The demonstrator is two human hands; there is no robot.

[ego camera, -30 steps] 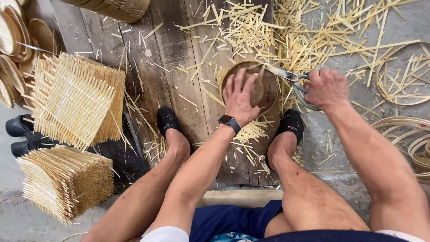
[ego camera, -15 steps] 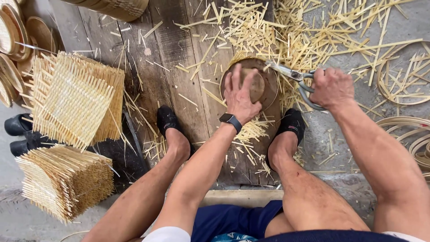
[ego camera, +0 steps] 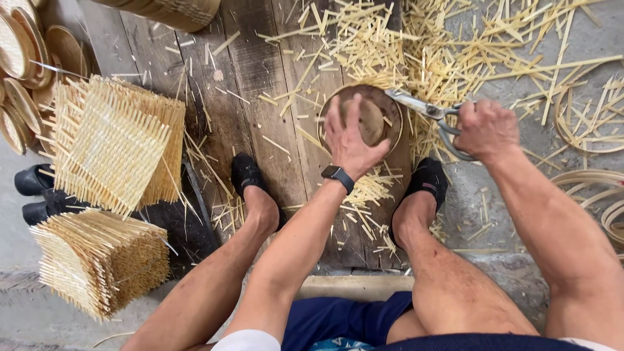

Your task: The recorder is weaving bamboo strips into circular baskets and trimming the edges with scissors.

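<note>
My left hand (ego camera: 350, 138) presses down inside a small round woven bamboo basket (ego camera: 387, 108) that stands on dark wooden planks (ego camera: 253, 84) between my feet. My right hand (ego camera: 486, 128) grips the handles of metal shears (ego camera: 426, 109), whose blades reach the basket's upper right rim. A dark watch (ego camera: 338, 175) sits on my left wrist. Part of the basket is hidden under my left hand.
Cut bamboo strips (ego camera: 455, 52) litter the planks and concrete above and right. Two stacks of square woven mats (ego camera: 114, 146) (ego camera: 97, 260) lie at left, with round woven trays (ego camera: 26, 58) beyond. Bamboo hoops (ego camera: 598, 188) lie at right. Dark shoes (ego camera: 36, 192) stand at the left edge.
The basket has turned slightly under my left hand, and the shears have shifted along its rim. Both hands stay in about the same places.
</note>
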